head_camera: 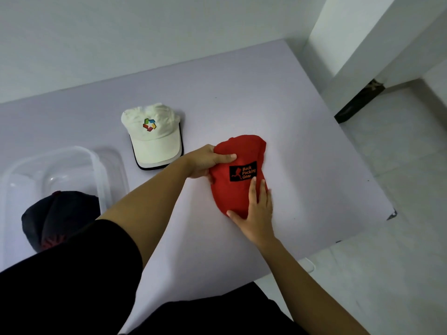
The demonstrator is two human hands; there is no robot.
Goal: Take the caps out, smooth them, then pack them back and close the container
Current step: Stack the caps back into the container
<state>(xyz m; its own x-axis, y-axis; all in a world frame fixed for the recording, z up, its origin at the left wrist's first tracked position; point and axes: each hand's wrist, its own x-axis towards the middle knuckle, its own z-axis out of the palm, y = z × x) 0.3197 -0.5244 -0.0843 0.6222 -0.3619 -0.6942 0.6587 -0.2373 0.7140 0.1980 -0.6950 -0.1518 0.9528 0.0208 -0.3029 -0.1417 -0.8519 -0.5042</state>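
From the head view, the red cap (244, 149) lies on the desk (290, 105), right of centre. Its long axis runs away from you, with the crown far and what looks like the brim near. Your left hand (205, 163) pinches the crown's left edge, thumb curled over the top. Your right hand (257, 211) presses flat on the near end, fingers (252, 189) straight and slightly spread. Both hands are on it, so smoothing probably means stroking along that axis. The white cap (152, 135) sits well apart to the left, and a dark cap (58, 218) sits by the clear container (104, 180).
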